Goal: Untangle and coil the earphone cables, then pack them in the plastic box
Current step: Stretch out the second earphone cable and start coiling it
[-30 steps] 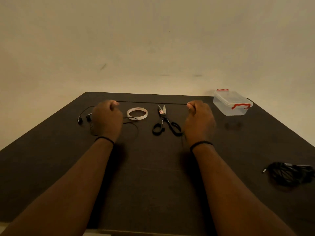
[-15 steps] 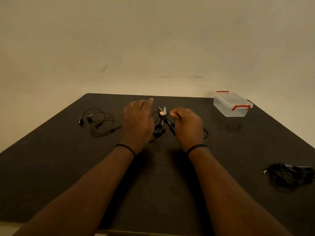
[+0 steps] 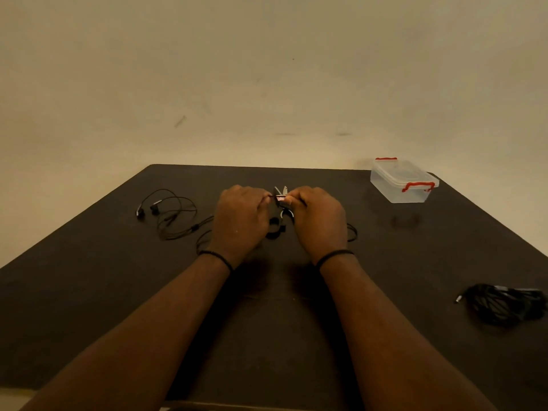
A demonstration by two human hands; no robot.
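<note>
At worktop (image 3: 118, 292) centre: left hand (image 3: 240, 221) and right hand (image 3: 318, 221) brought close together, fingers curled, each pinching the black earphone cable (image 3: 175, 221) just above the scissors (image 3: 281, 215). Short span between the pinches, probably to fold the wire onto itself and begin a coil. Slack trailing left from under the left hand to loose loops ending in two earbuds (image 3: 146, 211); a small loop showing at the right of the right wrist. Loops flat on the worktop, likely to keep them from knotting again.

At far right corner: plastic box (image 3: 400, 182), lid on, red clips, well apart from the hands, not yet in use. At near right edge: second cable bundle (image 3: 507, 304), dark and bunched, untouched.

Against a second ago: hands then wide apart with the cable drawn taut between them; now nearly touching, cable slack. Tape roll then visible between the hands; now hidden behind the left hand. Half a second ago: left fingers extended; now curled onto the wire. Box and bundle unmoved.
</note>
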